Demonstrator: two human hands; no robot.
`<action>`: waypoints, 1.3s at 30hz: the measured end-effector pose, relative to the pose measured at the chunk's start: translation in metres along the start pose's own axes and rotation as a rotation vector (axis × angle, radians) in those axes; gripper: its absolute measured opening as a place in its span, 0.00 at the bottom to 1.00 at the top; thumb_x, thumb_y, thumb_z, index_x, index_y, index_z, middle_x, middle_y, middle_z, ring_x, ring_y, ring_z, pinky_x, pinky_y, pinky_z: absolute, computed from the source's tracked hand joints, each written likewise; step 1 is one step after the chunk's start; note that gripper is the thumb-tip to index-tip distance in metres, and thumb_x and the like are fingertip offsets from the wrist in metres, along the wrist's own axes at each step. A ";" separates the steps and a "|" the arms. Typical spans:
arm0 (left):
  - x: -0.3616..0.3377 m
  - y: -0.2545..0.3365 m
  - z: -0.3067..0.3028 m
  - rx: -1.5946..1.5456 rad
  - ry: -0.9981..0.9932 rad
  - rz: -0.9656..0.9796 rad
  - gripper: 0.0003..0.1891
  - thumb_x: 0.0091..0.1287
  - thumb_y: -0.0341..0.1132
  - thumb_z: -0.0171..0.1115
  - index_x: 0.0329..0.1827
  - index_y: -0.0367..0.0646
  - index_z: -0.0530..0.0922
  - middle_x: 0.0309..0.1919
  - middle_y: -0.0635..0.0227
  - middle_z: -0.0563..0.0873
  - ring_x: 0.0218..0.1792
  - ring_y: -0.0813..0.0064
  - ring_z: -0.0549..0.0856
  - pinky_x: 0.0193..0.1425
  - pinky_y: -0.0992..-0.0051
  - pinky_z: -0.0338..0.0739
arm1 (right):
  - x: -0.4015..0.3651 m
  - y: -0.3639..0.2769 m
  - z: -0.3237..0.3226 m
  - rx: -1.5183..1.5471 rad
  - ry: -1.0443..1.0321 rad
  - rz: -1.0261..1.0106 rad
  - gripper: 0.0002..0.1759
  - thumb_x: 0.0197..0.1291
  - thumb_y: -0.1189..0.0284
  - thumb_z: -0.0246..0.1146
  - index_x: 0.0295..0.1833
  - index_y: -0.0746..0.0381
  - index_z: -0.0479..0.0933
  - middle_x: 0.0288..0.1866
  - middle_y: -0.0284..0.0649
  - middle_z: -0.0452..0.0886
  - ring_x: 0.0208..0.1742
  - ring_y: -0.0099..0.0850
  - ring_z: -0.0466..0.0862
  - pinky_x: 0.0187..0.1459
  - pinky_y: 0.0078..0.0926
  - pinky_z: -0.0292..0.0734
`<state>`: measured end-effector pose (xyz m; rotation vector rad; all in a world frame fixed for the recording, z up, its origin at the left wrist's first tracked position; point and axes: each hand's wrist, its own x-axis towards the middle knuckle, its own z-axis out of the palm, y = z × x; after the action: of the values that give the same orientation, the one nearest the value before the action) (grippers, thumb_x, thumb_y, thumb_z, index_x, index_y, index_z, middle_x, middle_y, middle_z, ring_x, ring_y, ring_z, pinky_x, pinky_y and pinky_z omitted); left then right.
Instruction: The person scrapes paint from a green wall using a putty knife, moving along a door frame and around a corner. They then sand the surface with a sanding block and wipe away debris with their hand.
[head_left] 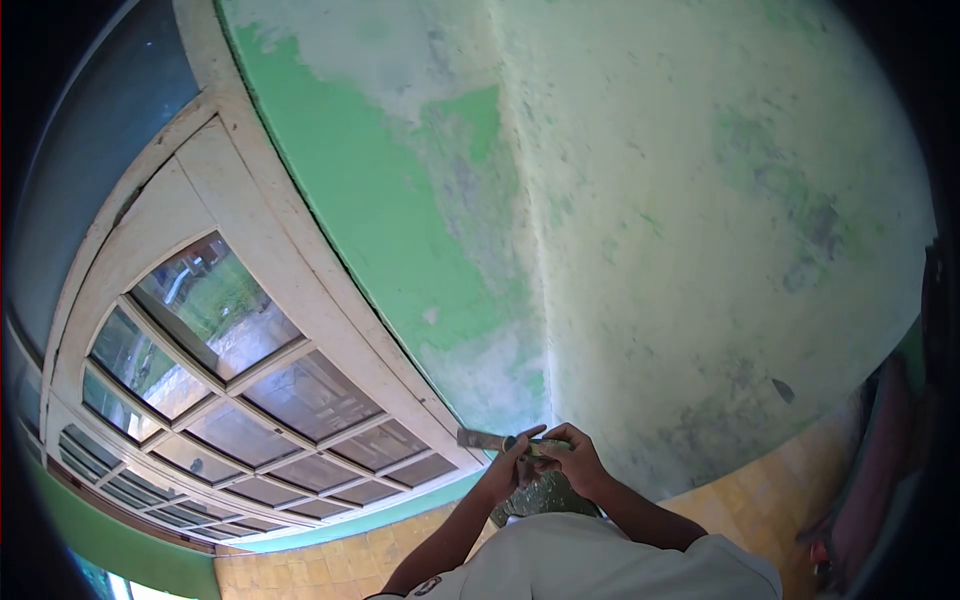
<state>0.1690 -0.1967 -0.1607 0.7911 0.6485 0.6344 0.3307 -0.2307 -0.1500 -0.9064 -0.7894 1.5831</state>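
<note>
In front of my body both hands meet at a scraper point(482, 439), its flat, dull blade pointing left toward the door frame. My left hand point(508, 472) is closed around it near where the blade joins the handle. My right hand point(578, 462) is closed on the yellowish-green handle end, fingers bent over it. Beyond the hands rises a wall corner: the left wall point(400, 200) has green paint with pale, patchy areas, and the right wall point(660, 230) is mostly whitish with grey-green marks.
A white-framed window point(250, 400) with several glass panes fills the left side. Yellow-orange floor tiles point(330, 555) run along the wall's foot. At the far right a reddish, elongated object point(870, 480) is partly lost in the dark image edge.
</note>
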 end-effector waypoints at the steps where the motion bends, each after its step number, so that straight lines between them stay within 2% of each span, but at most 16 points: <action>1: 0.000 -0.001 0.008 -0.046 -0.018 0.051 0.26 0.71 0.52 0.45 0.66 0.46 0.64 0.30 0.70 0.81 0.16 0.81 0.71 0.23 0.80 0.68 | -0.008 0.004 -0.006 -0.025 0.004 0.002 0.09 0.60 0.77 0.59 0.44 0.66 0.69 0.40 0.41 0.77 0.35 0.30 0.82 0.40 0.28 0.82; 5: 0.004 -0.011 0.033 0.064 0.065 0.008 0.25 0.71 0.49 0.47 0.66 0.43 0.65 0.39 0.66 0.82 0.29 0.80 0.82 0.21 0.84 0.68 | -0.020 0.014 -0.034 -0.295 -0.082 -0.047 0.10 0.55 0.82 0.55 0.44 0.66 0.68 0.40 0.40 0.75 0.37 0.27 0.80 0.38 0.26 0.79; 7: 0.005 -0.018 0.039 0.109 0.066 -0.052 0.25 0.71 0.48 0.47 0.66 0.44 0.66 0.40 0.65 0.82 0.28 0.79 0.82 0.24 0.84 0.71 | -0.032 0.007 -0.040 -0.359 -0.092 -0.037 0.12 0.53 0.83 0.54 0.45 0.66 0.67 0.41 0.40 0.75 0.39 0.26 0.78 0.40 0.25 0.77; 9: 0.009 -0.025 0.045 0.363 0.010 -0.108 0.27 0.70 0.49 0.49 0.64 0.39 0.66 0.40 0.66 0.82 0.17 0.82 0.73 0.22 0.82 0.70 | -0.042 0.002 -0.043 -0.258 -0.158 0.050 0.14 0.54 0.82 0.54 0.48 0.65 0.66 0.42 0.41 0.75 0.40 0.26 0.78 0.43 0.25 0.75; 10: 0.009 -0.029 0.048 0.344 -0.051 -0.151 0.26 0.71 0.49 0.47 0.71 0.53 0.60 0.37 0.69 0.80 0.27 0.84 0.79 0.22 0.83 0.69 | -0.044 0.010 -0.053 -0.164 -0.191 0.113 0.16 0.54 0.81 0.52 0.51 0.64 0.66 0.42 0.40 0.75 0.43 0.25 0.77 0.45 0.24 0.74; 13: 0.014 -0.051 0.039 0.494 -0.134 -0.136 0.29 0.71 0.51 0.46 0.73 0.56 0.55 0.32 0.73 0.76 0.22 0.86 0.72 0.22 0.84 0.66 | -0.054 0.025 -0.071 -0.245 -0.090 0.081 0.14 0.59 0.78 0.51 0.52 0.62 0.67 0.42 0.39 0.75 0.41 0.24 0.77 0.41 0.23 0.74; 14: 0.011 -0.050 0.044 0.545 -0.150 -0.158 0.31 0.71 0.52 0.45 0.74 0.56 0.51 0.29 0.74 0.73 0.21 0.86 0.68 0.23 0.84 0.66 | -0.059 0.026 -0.072 -0.248 -0.092 0.096 0.14 0.59 0.78 0.51 0.52 0.62 0.67 0.42 0.39 0.75 0.41 0.24 0.77 0.41 0.23 0.74; 18: 0.005 -0.050 0.056 0.627 -0.183 -0.215 0.32 0.71 0.54 0.45 0.74 0.52 0.51 0.28 0.75 0.73 0.21 0.86 0.69 0.23 0.84 0.67 | -0.074 0.034 -0.083 -0.231 -0.022 0.198 0.11 0.66 0.68 0.50 0.51 0.61 0.68 0.36 0.36 0.75 0.33 0.23 0.76 0.35 0.22 0.74; 20: 0.005 -0.056 0.056 0.628 -0.198 -0.257 0.32 0.71 0.53 0.44 0.73 0.48 0.53 0.31 0.74 0.78 0.20 0.87 0.69 0.21 0.84 0.66 | -0.080 0.033 -0.090 -0.297 -0.023 0.234 0.12 0.67 0.65 0.50 0.50 0.60 0.69 0.33 0.35 0.75 0.31 0.22 0.76 0.34 0.22 0.73; 23: 0.011 -0.072 0.029 0.516 -0.138 -0.331 0.29 0.71 0.52 0.44 0.70 0.45 0.59 0.36 0.73 0.82 0.19 0.87 0.69 0.20 0.83 0.66 | -0.088 0.024 -0.088 -0.141 -0.079 0.306 0.12 0.67 0.66 0.50 0.51 0.61 0.68 0.30 0.35 0.75 0.28 0.23 0.76 0.32 0.22 0.73; 24: 0.010 -0.075 0.020 0.487 -0.091 -0.273 0.26 0.72 0.51 0.40 0.64 0.45 0.68 0.39 0.72 0.84 0.17 0.87 0.68 0.19 0.83 0.65 | -0.089 0.022 -0.087 -0.115 -0.052 0.262 0.12 0.66 0.67 0.51 0.51 0.61 0.67 0.29 0.36 0.75 0.28 0.24 0.76 0.32 0.23 0.74; 25: 0.007 -0.075 0.009 0.477 -0.082 -0.276 0.26 0.72 0.51 0.40 0.64 0.45 0.68 0.39 0.72 0.84 0.17 0.87 0.68 0.19 0.83 0.65 | -0.087 0.022 -0.086 -0.087 -0.023 0.217 0.12 0.65 0.68 0.52 0.51 0.61 0.67 0.28 0.36 0.74 0.27 0.25 0.77 0.31 0.23 0.74; 29: -0.009 -0.036 -0.036 0.508 0.151 -0.266 0.29 0.73 0.54 0.31 0.48 0.45 0.80 0.28 0.71 0.83 0.14 0.86 0.66 0.17 0.84 0.62 | -0.070 0.028 -0.092 -0.013 -0.018 0.177 0.12 0.62 0.70 0.54 0.50 0.62 0.66 0.26 0.37 0.74 0.25 0.26 0.77 0.28 0.24 0.75; 33: -0.018 0.015 -0.079 0.456 0.422 -0.068 0.33 0.73 0.56 0.29 0.35 0.39 0.80 0.14 0.73 0.74 0.10 0.86 0.61 0.14 0.82 0.55 | -0.043 0.029 -0.083 -0.043 0.101 0.230 0.10 0.62 0.68 0.54 0.44 0.62 0.67 0.25 0.37 0.73 0.22 0.26 0.76 0.24 0.25 0.74; 35: -0.018 0.042 -0.103 0.382 0.439 0.108 0.34 0.73 0.57 0.30 0.32 0.38 0.79 0.11 0.73 0.71 0.10 0.86 0.61 0.14 0.83 0.54 | -0.030 0.028 -0.073 -0.075 0.142 0.240 0.09 0.65 0.66 0.53 0.41 0.62 0.69 0.23 0.36 0.73 0.21 0.25 0.75 0.24 0.24 0.74; 39: -0.013 0.105 -0.148 0.522 0.722 0.347 0.34 0.73 0.56 0.33 0.26 0.37 0.79 0.09 0.75 0.67 0.10 0.87 0.61 0.14 0.83 0.53 | 0.002 0.040 -0.055 -0.094 0.130 0.216 0.10 0.66 0.66 0.52 0.41 0.62 0.70 0.24 0.37 0.75 0.20 0.24 0.75 0.25 0.24 0.74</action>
<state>0.0255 -0.0845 -0.1528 1.1806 1.3896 1.1092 0.3601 -0.2343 -0.2114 -1.1840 -0.6968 1.6640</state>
